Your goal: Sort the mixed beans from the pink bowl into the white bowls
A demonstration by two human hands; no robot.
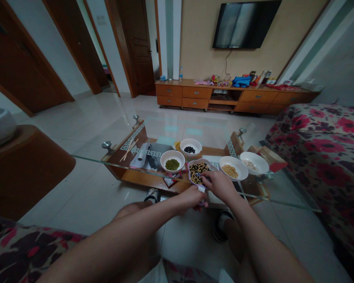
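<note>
Beans (198,173) of two colours fill a scalloped dish (190,177) on the glass bench (91,159); right hand (220,185) curls at its rim, left hand (190,198) closes just below, any pinch hidden

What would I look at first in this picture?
First, the left hand and right hand reaching to the front of a scalloped dish of mixed beans on a glass table. Beside it are a white bowl of green beans and a white bowl of yellow beans. Far ahead, a dark TV hangs on the wall.
</note>
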